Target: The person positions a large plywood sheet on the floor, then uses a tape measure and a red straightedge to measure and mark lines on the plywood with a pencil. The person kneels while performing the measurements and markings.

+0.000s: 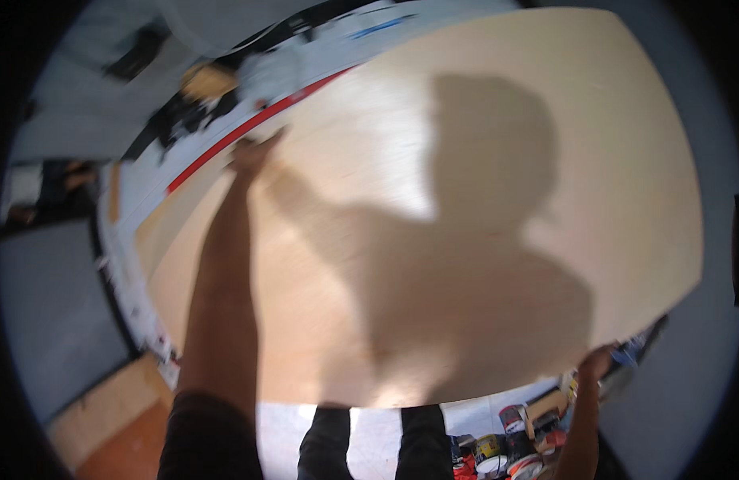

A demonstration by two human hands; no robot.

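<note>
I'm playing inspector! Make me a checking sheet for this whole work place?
Surface: pale, partly hidden by the wooden board.
Job's things: the board is large, with a person-shaped shadow across it.
Clutter: cans at lower right; blurred dark items at upper left.
Hands: left hand grips the far left edge; right hand, the near right edge.
Cables: nothing seen clearly.
Surroundings: red strip beyond the far left edge; dark-trousered legs below.

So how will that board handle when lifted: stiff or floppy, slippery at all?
The board may flex a little, being broad with a thin-looking near edge. Its smooth face, catching a bright sheen, could be somewhat slippery. With the left hand at its far left edge and the right hand at its near right, it might tip between them.
</note>
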